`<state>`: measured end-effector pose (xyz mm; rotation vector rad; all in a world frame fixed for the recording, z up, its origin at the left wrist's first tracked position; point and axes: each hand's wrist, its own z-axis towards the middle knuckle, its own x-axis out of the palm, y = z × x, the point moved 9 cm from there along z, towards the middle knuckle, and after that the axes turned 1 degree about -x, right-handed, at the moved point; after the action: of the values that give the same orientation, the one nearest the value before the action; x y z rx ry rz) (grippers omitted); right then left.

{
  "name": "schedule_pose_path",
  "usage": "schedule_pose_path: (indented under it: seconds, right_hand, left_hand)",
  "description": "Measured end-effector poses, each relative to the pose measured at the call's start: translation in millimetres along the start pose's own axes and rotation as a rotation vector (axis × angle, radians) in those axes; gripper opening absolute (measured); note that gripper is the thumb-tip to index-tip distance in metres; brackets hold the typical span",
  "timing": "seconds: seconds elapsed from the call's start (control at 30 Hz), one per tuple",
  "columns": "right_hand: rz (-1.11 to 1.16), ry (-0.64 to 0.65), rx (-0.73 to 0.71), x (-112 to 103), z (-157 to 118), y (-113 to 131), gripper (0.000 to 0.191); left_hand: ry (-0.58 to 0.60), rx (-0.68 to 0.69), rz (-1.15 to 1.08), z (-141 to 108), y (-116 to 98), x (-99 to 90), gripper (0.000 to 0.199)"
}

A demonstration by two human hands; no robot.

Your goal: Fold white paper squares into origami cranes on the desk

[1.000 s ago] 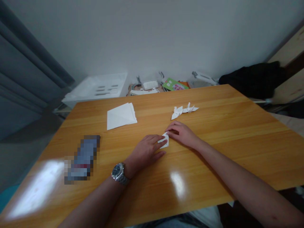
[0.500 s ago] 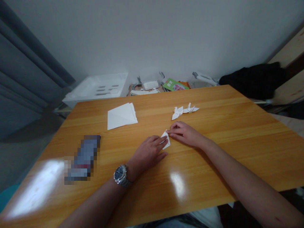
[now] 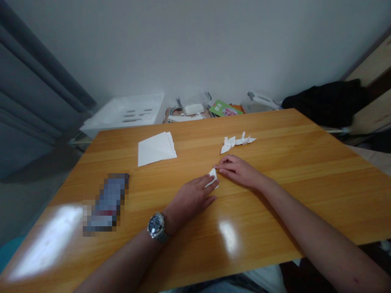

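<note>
A small piece of folded white paper lies on the wooden table, coming to a point at its far end. My left hand, with a metal watch on the wrist, rests flat on it. Its outstretched fingers press the paper down and cover the near part. At the paper's far tip, the fingertips of my right hand are drawn together on the corner, thumb below the curled fingers. Just beyond my right hand sit two white paper cranes, side by side.
A stack of white paper sheets lies at the back left of the table. A blurred-out phone-like device is at the left. Behind the table edge are a white plastic tray, a green booklet and dark cloth.
My left fingers have slid slightly forward over the folded paper, covering more of its near side. My right hand stays at the tip with its fingers barely shifted.
</note>
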<state>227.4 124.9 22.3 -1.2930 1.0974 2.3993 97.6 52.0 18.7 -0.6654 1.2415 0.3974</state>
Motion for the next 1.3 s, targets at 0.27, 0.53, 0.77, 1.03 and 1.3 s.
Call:
schedule_pose_path:
  seconds: [0.27, 0.53, 0.77, 1.03, 1.3]
  right_hand:
    - [-0.013, 0.026, -0.016, -2, -2, 2, 0.028]
    - [-0.035, 0.032, -0.021, -3, 0, 8, 0.025]
    - [-0.024, 0.024, -0.008, -4, -2, 2, 0.028]
    - [-0.068, 0.057, -0.019, 0, -2, 5, 0.027]
    - [-0.048, 0.051, -0.015, 2, -1, 3, 0.028]
  left_hand:
    - [0.011, -0.007, 0.008, 0, 0, 1.2, 0.047]
    - [0.017, -0.010, 0.018, 0, -1, 1.0, 0.046]
    - [0.021, -0.023, 0.006, 1, -1, -0.8, 0.044]
    - [0.032, -0.026, 0.014, 1, -1, 0.7, 0.046]
    - [0.019, -0.020, 0.019, 1, -1, 2.3, 0.045]
